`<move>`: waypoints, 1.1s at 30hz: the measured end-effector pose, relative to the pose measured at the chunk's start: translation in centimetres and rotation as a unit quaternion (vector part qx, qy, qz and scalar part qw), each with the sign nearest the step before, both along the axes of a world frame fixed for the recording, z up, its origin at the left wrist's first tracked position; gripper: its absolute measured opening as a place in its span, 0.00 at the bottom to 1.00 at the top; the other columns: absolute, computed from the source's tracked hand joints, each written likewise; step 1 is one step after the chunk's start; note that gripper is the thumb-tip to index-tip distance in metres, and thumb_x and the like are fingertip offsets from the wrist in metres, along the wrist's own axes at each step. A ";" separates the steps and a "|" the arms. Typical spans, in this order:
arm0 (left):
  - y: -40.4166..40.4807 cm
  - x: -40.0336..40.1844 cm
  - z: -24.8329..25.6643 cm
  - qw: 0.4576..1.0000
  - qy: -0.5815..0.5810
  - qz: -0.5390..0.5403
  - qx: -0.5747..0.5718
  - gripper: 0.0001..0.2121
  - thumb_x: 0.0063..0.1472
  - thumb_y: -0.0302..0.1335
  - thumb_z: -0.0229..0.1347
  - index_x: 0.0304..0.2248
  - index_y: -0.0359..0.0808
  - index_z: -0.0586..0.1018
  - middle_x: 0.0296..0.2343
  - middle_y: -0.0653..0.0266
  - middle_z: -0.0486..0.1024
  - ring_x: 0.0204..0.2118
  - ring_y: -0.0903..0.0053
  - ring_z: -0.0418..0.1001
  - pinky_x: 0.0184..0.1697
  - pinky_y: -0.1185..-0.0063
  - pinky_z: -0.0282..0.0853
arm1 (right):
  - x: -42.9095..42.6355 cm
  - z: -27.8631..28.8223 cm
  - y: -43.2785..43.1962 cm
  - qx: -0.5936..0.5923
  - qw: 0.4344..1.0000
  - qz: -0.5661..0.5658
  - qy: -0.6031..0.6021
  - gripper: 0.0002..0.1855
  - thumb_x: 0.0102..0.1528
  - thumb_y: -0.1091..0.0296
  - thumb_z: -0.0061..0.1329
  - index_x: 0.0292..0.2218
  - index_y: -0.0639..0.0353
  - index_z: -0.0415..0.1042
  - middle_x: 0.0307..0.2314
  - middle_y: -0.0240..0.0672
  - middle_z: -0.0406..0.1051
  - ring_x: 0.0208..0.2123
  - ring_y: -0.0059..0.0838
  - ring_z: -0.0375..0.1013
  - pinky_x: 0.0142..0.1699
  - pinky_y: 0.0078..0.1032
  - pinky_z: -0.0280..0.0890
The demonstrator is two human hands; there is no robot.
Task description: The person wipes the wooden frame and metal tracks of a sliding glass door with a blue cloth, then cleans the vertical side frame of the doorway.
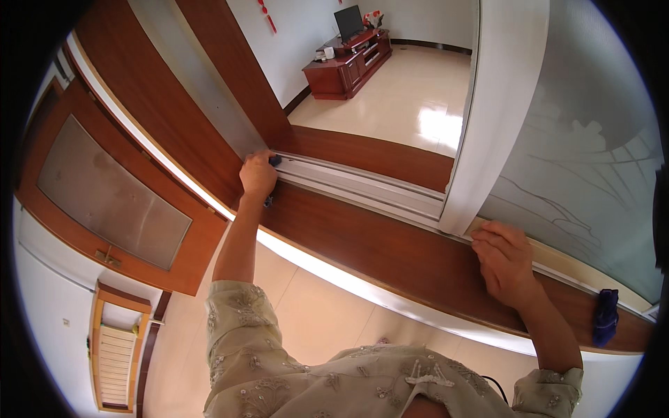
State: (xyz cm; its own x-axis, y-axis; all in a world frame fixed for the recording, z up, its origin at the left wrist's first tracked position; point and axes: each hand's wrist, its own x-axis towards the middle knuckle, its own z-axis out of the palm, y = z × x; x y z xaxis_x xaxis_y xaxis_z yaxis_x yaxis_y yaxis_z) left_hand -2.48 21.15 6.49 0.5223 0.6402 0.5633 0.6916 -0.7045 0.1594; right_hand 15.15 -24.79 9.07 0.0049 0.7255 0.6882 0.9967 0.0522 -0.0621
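Observation:
My left hand (258, 175) grips a dark blue cloth (275, 160), most of it hidden under the fingers. It presses at the left end of a white sliding-window track (360, 183), where the track meets the wood-lined jamb. My right hand (504, 261) has bent fingers and is against or just in front of the bottom rail of the frosted sliding pane (580, 157); whether it grips anything is hidden. Beside it rises the pane's white upright frame (496, 115). Reddish-brown wood forms the sill (376, 224) below the track.
A second dark blue cloth (606, 317) lies crumpled on the sill at the right. Beyond the opening stands a red-brown TV cabinet (339, 73) with a television (349, 22). To the left is a wooden door (193, 266) with a frosted panel.

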 end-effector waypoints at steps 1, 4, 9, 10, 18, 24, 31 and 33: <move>-0.9 0.3 -0.1 0.999 -0.014 -0.045 0.011 0.12 0.46 0.17 0.48 0.30 0.40 0.79 0.31 0.60 0.76 0.36 0.61 0.73 0.40 0.70 0.70 | -0.1 0.1 0.1 0.002 1.000 0.000 0.008 0.13 0.38 0.80 0.49 0.31 0.64 0.72 0.33 0.38 0.72 0.42 0.39 0.68 0.42 0.35 0.64; -4.7 2.0 -0.8 0.982 -0.060 -0.175 0.028 0.11 0.46 0.16 0.48 0.29 0.39 0.78 0.31 0.59 0.76 0.36 0.62 0.73 0.39 0.70 0.70 | -0.1 0.1 0.0 0.009 1.000 -0.001 0.020 0.12 0.39 0.80 0.48 0.31 0.64 0.72 0.32 0.38 0.72 0.41 0.39 0.68 0.42 0.34 0.64; -13.7 4.7 -0.1 0.945 -0.073 -0.318 -0.035 0.13 0.42 0.12 0.50 0.29 0.35 0.77 0.31 0.58 0.75 0.36 0.62 0.73 0.41 0.72 0.70 | -0.8 0.5 0.3 0.022 1.000 -0.004 0.021 0.11 0.40 0.80 0.49 0.31 0.65 0.71 0.31 0.38 0.72 0.41 0.39 0.68 0.42 0.33 0.63; -15.5 5.4 0.1 0.934 -0.078 -0.346 -0.038 0.13 0.42 0.12 0.50 0.29 0.36 0.76 0.30 0.59 0.75 0.36 0.61 0.72 0.40 0.72 0.70 | -0.8 0.6 0.4 0.023 1.000 -0.005 0.019 0.12 0.40 0.80 0.49 0.31 0.65 0.71 0.31 0.38 0.72 0.41 0.39 0.68 0.42 0.33 0.63; -23.4 9.0 0.0 0.847 -0.119 -0.489 -0.173 0.11 0.45 0.11 0.49 0.28 0.36 0.74 0.27 0.59 0.73 0.35 0.62 0.71 0.36 0.73 0.69 | -0.6 0.3 -0.2 0.004 1.000 0.005 -0.013 0.10 0.41 0.80 0.48 0.31 0.62 0.70 0.32 0.36 0.70 0.45 0.39 0.66 0.45 0.36 0.63; -19.2 7.0 2.6 0.438 -0.345 -0.454 -0.695 0.16 0.54 0.15 0.46 0.42 0.35 0.71 0.38 0.58 0.73 0.37 0.68 0.74 0.43 0.75 0.70 | 0.1 -0.3 -0.6 -0.011 0.999 0.007 -0.034 0.10 0.42 0.80 0.47 0.31 0.61 0.69 0.32 0.35 0.69 0.48 0.38 0.63 0.47 0.37 0.62; -13.1 4.2 0.0 0.515 -0.392 -0.453 -0.613 0.15 0.53 0.16 0.43 0.40 0.35 0.73 0.40 0.59 0.72 0.42 0.72 0.70 0.49 0.76 0.63 | -0.2 -0.2 -0.7 -0.011 0.999 0.018 -0.026 0.09 0.43 0.81 0.47 0.30 0.62 0.69 0.31 0.35 0.69 0.48 0.38 0.63 0.47 0.36 0.61; -11.5 1.9 -0.1 0.619 -0.318 -0.420 -0.582 0.16 0.49 0.13 0.41 0.36 0.34 0.75 0.40 0.60 0.73 0.41 0.75 0.70 0.47 0.78 0.64 | -0.2 -0.1 -0.6 -0.011 1.000 0.019 -0.021 0.09 0.42 0.81 0.47 0.30 0.62 0.69 0.31 0.35 0.69 0.47 0.38 0.63 0.46 0.35 0.62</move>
State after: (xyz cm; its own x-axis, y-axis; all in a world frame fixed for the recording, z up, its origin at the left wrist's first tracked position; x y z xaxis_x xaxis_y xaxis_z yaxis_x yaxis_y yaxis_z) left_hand -0.62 9.62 6.40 0.8561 0.4586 0.2382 -0.3049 0.0759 0.9494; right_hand 14.91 -25.40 8.96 -0.0507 0.7399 0.6708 0.9958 0.0887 -0.0226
